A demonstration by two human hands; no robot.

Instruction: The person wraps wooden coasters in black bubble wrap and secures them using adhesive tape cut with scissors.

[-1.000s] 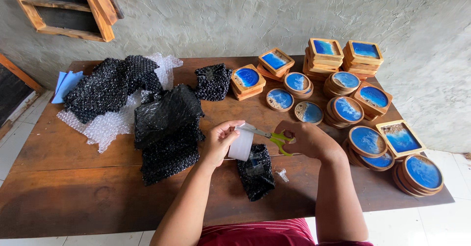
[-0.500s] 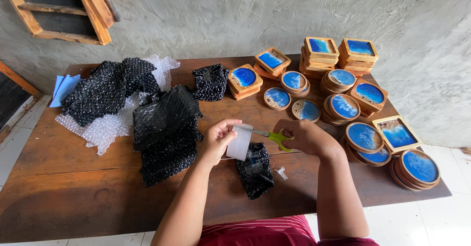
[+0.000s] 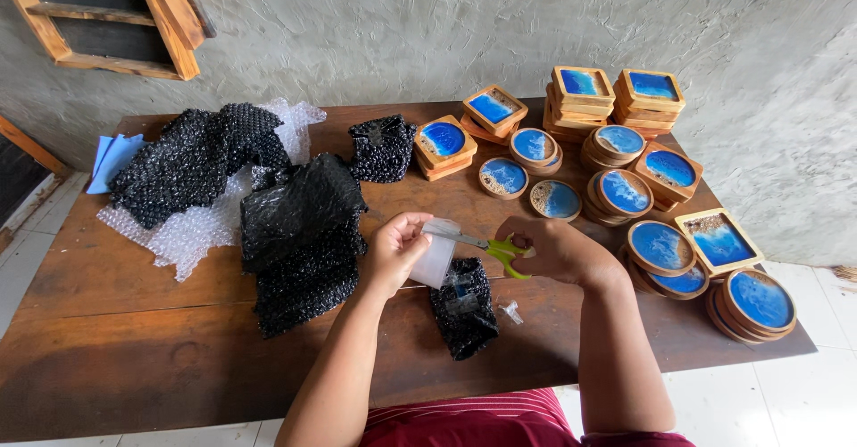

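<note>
**Head view: tape and scissors over a wrapped bundle**

Head camera looks down on the left hand (image 3: 395,252), its fingers curled and pinching a translucent strip of clear tape (image 3: 435,258) that hangs glossy and slightly curved. The right hand (image 3: 552,249) is closed through the yellow-green plastic loops of a pair of scissors (image 3: 486,245), whose thin metal blades reach leftward to the top edge of the tape. Just below both hands lies a small bundle wrapped in black bubble wrap (image 3: 464,305), knobbly and shiny, resting on the dark brown wooden desk (image 3: 161,358). A scrap of clear film (image 3: 511,311) sits just beside it. Left of the hands is a larger crumpled sheet of black bubble wrap (image 3: 302,233), and beyond it a clear bubble sheet (image 3: 192,233). On the right half of the desk stand stacks of wooden coasters (image 3: 625,193), round and square, each inlaid with glossy blue resin. A rough plastered grey wall (image 3: 428,37) rises behind.
</note>
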